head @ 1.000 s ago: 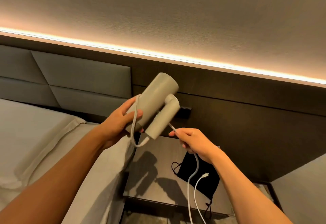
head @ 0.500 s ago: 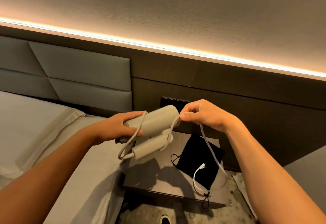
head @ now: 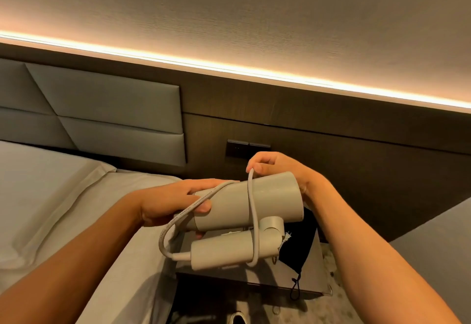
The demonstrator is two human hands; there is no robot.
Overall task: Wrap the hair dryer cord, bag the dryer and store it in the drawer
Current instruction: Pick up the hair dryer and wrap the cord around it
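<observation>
- A person holds a grey hair dryer [head: 257,204] in mid-air above a dark bedside table [head: 237,276], its handle folded beneath the barrel.
- The left hand [head: 175,202] is closed around the narrower end of the barrel, thumb on the near side; a finger pins a run of the cord [head: 251,219] against the body. Fingertips under the barrel are mostly hidden.
- The right hand [head: 276,168] sits behind the wide end of the barrel, pinching the cord between thumb and fingers at the top of a loop. Its palm and lower fingers are blocked by the dryer.
- The cord leaves the end of the handle, curves out in a slack loop to the left, crosses the barrel, then circles barrel and handle together.
- The plug and the cord's free end cannot be made out.
- A black bag [head: 298,244] lies on the table, largely covered by the dryer and the right forearm; its drawstring hangs over the table's front edge.
- A bed [head: 63,196] lies to the left, cut off by the frame.
- A wall switch [head: 244,148] shows just above the right hand.
- No drawer front can be told apart in the shadow below the table.
</observation>
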